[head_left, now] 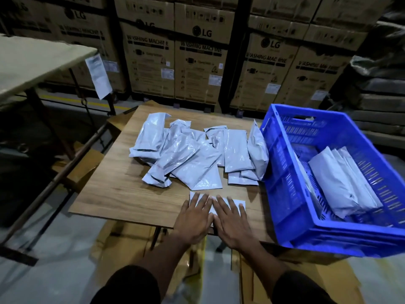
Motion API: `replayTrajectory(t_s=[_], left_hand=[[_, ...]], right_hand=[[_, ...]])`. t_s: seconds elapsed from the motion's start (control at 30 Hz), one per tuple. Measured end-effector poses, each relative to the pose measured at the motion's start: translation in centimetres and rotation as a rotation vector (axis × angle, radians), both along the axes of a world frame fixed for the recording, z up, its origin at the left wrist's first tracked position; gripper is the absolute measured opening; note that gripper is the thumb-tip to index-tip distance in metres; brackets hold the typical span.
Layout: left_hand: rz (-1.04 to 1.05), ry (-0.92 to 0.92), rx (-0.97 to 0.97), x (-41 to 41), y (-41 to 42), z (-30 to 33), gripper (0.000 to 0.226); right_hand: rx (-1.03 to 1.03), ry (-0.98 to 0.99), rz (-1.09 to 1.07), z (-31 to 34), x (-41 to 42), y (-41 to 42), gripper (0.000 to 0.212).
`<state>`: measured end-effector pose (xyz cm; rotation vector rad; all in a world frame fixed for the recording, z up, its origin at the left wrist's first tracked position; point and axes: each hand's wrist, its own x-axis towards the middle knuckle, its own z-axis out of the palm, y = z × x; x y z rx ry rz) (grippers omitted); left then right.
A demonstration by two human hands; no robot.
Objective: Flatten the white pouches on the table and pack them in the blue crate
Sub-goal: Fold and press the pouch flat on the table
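A heap of several white pouches (pixel 192 154) lies across the middle of the small wooden table (pixel 114 189). One white pouch (pixel 237 203) lies flat near the table's front edge. My left hand (pixel 194 218) and my right hand (pixel 232 220) press on it side by side with straight, spread fingers, covering most of it. The blue crate (pixel 282 194) stands tilted at the table's right side. A few flattened pouches (pixel 341 185) lean inside it.
Stacked cardboard washing-machine boxes (pixel 197 58) form a wall behind the table. A pale table (pixel 32 60) with a hanging paper sheet stands at the left. Flattened cardboard (pixel 122 244) lies on the floor under the table. Dark sacks (pixel 381 69) pile up at the far right.
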<state>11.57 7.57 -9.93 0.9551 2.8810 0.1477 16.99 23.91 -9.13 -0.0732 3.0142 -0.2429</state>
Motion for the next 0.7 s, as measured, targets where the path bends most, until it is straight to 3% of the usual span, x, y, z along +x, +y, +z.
replayTrajectory(t_s=[0.27,0.47,0.63,0.7], left_hand=[[0.068,-0.015,0.016,0.6,-0.1,-1.2,0.063],[0.069,-0.01,-0.009,0.9,-0.2,-1.1,0.066],[0.064,-0.043,-0.049,0.7,-0.1,-1.1,0.067],[0.064,-0.043,-0.056,0.7,0.0,-0.9,0.067]], right_hand=[[-0.035,0.041,-0.052,-0.7,0.0,-0.5,0.068],[0.039,0.061,-0.038,-1.4,0.3,-0.5,0.059],[0.061,-0.037,-0.012,-0.6,0.0,-0.4,0.067],[0.049,-0.085,-0.014,-0.1,-0.2,-0.3,0.061]])
